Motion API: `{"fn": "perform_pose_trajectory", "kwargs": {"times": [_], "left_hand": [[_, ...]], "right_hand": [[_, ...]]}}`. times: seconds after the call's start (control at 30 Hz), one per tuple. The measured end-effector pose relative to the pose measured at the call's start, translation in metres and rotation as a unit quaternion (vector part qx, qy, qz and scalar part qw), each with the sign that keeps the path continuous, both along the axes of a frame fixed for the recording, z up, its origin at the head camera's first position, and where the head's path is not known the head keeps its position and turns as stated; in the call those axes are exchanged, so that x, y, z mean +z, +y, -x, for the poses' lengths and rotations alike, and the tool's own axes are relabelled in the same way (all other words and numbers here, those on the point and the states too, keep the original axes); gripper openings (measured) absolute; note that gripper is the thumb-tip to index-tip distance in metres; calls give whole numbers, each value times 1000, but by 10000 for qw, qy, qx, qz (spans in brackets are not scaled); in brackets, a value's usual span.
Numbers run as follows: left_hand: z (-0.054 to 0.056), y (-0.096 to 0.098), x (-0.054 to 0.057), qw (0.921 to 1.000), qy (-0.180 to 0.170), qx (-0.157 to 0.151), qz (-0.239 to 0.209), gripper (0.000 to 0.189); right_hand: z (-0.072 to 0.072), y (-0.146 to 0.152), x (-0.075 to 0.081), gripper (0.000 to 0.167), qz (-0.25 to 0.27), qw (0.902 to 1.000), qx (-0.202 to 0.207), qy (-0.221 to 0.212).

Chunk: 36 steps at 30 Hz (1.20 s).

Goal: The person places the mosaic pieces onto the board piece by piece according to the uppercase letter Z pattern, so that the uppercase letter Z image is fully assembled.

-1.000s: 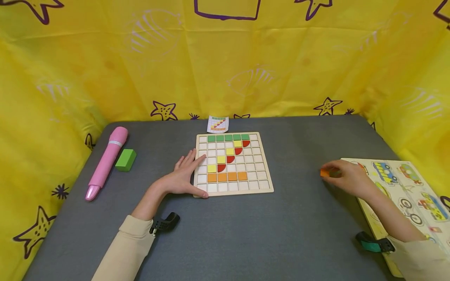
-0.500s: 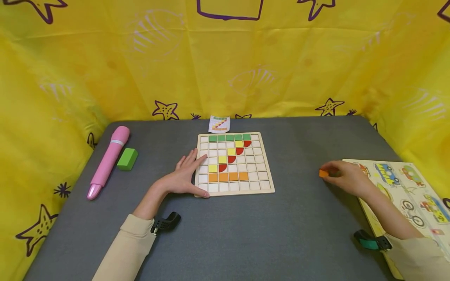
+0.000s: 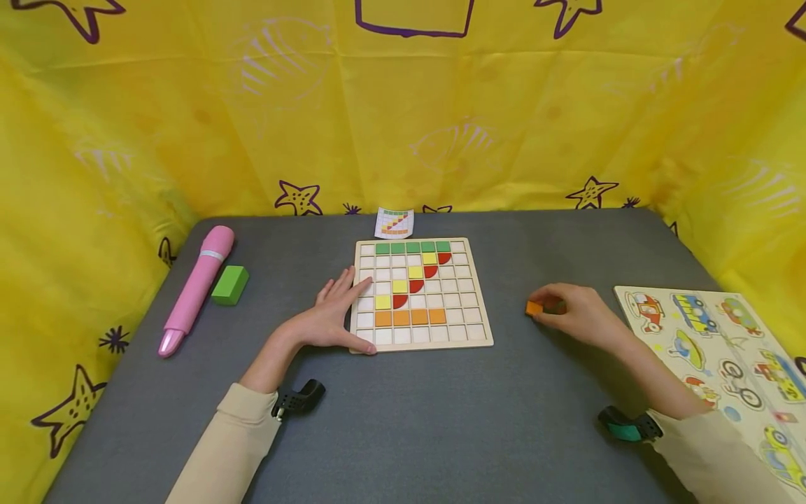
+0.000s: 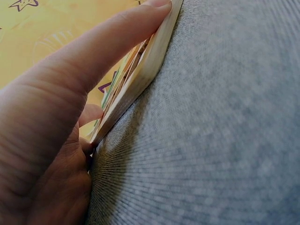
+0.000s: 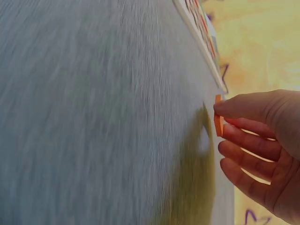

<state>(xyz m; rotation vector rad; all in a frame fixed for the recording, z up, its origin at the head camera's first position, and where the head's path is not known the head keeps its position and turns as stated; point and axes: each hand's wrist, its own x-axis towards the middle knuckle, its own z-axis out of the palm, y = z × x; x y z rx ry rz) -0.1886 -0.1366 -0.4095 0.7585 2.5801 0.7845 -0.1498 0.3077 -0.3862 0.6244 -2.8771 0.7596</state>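
A wooden grid board (image 3: pixel 452 317) lies on the table in the head view. Square green (image 3: pixel 412 248), yellow (image 3: pixel 399 286) and orange tiles (image 3: pixel 401 318) sit in its cells, with red quarter-circle pieces (image 3: pixel 415 286) beside the yellow ones. My left hand (image 3: pixel 329 319) rests spread along the board's left edge, its thumb (image 4: pixel 108 42) over the near corner. To the right of the board, above the table, my right hand (image 3: pixel 576 313) pinches an orange square tile (image 3: pixel 534 309). The right wrist view shows this tile (image 5: pixel 218 125) edge-on between thumb and fingers.
A small card (image 3: pixel 394 223) with a coloured grid pattern lies behind the board. At the left are a pink microphone-shaped object (image 3: pixel 198 283) and a green block (image 3: pixel 230 285). A vehicle picture puzzle board (image 3: pixel 711 357) lies at the right, partly under the right forearm.
My right hand has moved left with the orange tile, away from the puzzle board and closer to the grid board. The left hand stays in place on the grid board.
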Motion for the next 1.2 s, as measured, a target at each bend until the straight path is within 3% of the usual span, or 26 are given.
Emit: {"fn": "perform_pose_trajectory", "kwargs": {"times": [0.47, 0.83, 1.2], "left_hand": [[0, 1, 1, 10000, 5, -16, -16, 124], [-1, 3, 2, 10000, -3, 9, -9, 124], [-2, 3, 2, 10000, -8, -13, -18, 123]], "right_hand": [[11, -58, 2, 23, 526, 9950, 579, -619], [14, -90, -1, 28, 313, 9910, 1266, -289], [16, -99, -8, 26, 433, 9870, 1529, -245]]}}
